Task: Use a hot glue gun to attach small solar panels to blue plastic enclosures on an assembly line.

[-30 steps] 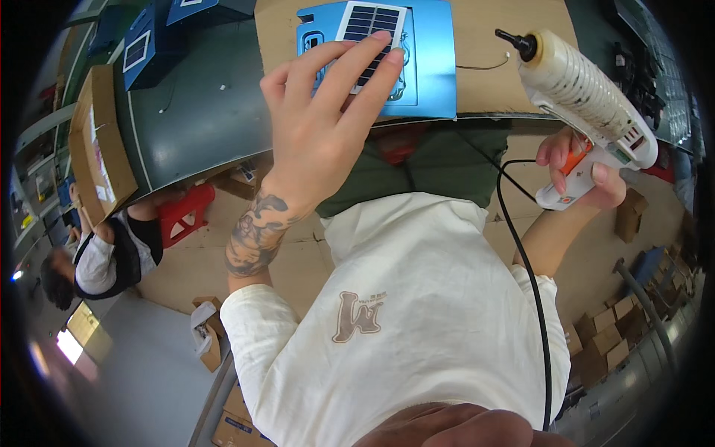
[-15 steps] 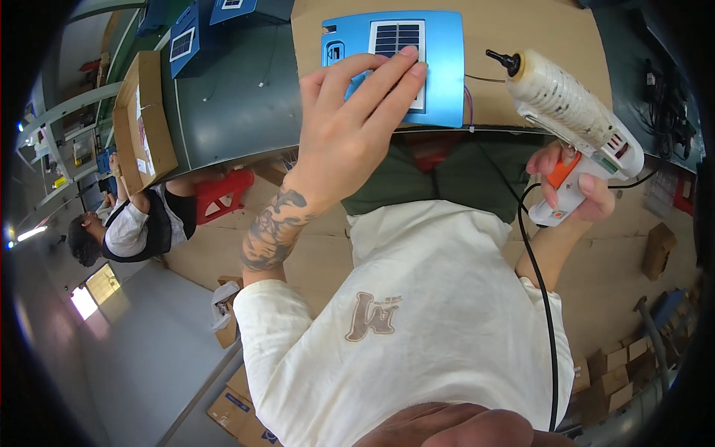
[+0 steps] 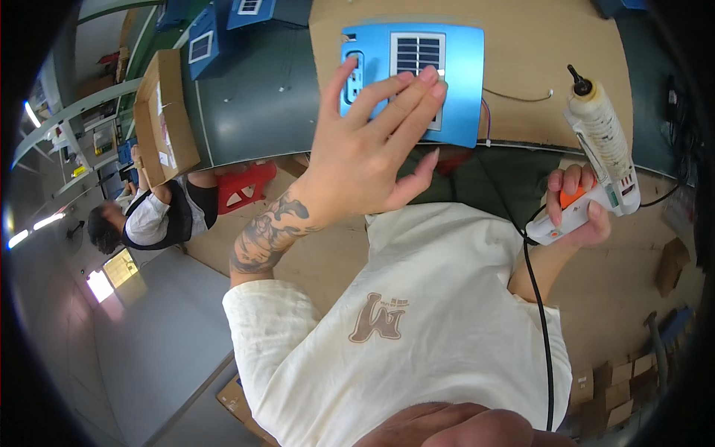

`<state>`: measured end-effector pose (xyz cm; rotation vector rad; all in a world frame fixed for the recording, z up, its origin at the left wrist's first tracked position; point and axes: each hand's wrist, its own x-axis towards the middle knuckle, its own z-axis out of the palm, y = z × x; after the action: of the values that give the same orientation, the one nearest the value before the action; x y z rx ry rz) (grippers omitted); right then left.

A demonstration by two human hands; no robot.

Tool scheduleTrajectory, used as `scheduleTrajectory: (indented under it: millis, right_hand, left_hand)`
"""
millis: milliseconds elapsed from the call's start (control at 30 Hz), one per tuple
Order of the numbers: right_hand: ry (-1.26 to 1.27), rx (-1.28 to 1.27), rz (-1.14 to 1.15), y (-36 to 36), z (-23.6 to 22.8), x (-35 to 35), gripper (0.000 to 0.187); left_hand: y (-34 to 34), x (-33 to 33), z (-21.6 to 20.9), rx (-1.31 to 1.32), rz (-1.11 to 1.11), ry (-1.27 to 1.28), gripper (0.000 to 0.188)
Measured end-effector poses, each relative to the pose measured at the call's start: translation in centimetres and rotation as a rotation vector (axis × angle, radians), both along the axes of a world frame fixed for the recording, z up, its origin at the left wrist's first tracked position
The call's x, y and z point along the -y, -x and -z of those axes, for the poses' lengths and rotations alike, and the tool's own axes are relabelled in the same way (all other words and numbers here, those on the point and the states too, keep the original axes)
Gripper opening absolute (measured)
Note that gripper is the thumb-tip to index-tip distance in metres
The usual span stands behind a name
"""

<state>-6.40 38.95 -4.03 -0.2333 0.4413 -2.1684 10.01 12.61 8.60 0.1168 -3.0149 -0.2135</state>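
Observation:
My left hand (image 3: 370, 145) lies flat with fingers spread on a blue plastic panel (image 3: 459, 82) that has a small dark solar cell (image 3: 418, 54) set in it. The panel rests on a sheet of brown cardboard (image 3: 521, 45) on the workbench. My right hand (image 3: 577, 212) grips the handle of a white hot-glue gun (image 3: 602, 145) with an orange trigger. Its nozzle points up and away, to the right of the panel and apart from it. A black cord (image 3: 538, 313) hangs from the gun.
A thin wire (image 3: 518, 97) trails from the panel's right edge across the cardboard. An open cardboard box (image 3: 162, 119) stands at the left of the dark green bench (image 3: 253, 97), more blue panels (image 3: 205, 41) behind it. Another person (image 3: 153, 216) sits lower left beside a red stool (image 3: 244, 186).
The view has shifted, so panel and bench now sit lower and more central. My left hand stays on the panel. The glue gun has tipped more upright.

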Motion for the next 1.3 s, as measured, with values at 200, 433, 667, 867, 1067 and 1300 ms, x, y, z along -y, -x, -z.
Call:
scheduleTrajectory:
  millis: [200, 433, 667, 867, 1067, 1300]
  right_hand:
    - [0.096, 0.025, 0.041, -0.1, 1.0, 0.0, 0.037]
    - [-0.053, -0.002, 0.077, -0.9, -0.3, 0.3, 0.039]
    - [0.111, 0.067, 0.22, -1.3, -0.6, 1.6, 0.033]
    - [0.293, 0.05, 0.193, -0.8, -2.1, 3.8, 0.036]
    - [0.07, -0.223, 0.096, -1.7, -5.1, 7.4, 0.058]
    - [-0.079, -0.443, 0.065, -2.5, -5.9, 10.7, 0.069]
  left_hand:
    - [0.5, 5.9, -1.7, 0.229, 0.288, 0.124, 0.092]
    - [2.9, 8.8, -0.8, 0.257, 0.354, -0.037, 0.093]
    - [1.3, 11.1, 0.6, -0.115, -0.16, -1.418, 0.089]
    - [3.5, 10.4, 4.4, -0.249, -0.204, -2.554, 0.059]
    - [5.9, 8.3, 5.3, -0.143, -0.17, -2.649, 0.055]
    - [6.0, 8.6, 5.9, -0.027, -0.181, -2.727, 0.054]
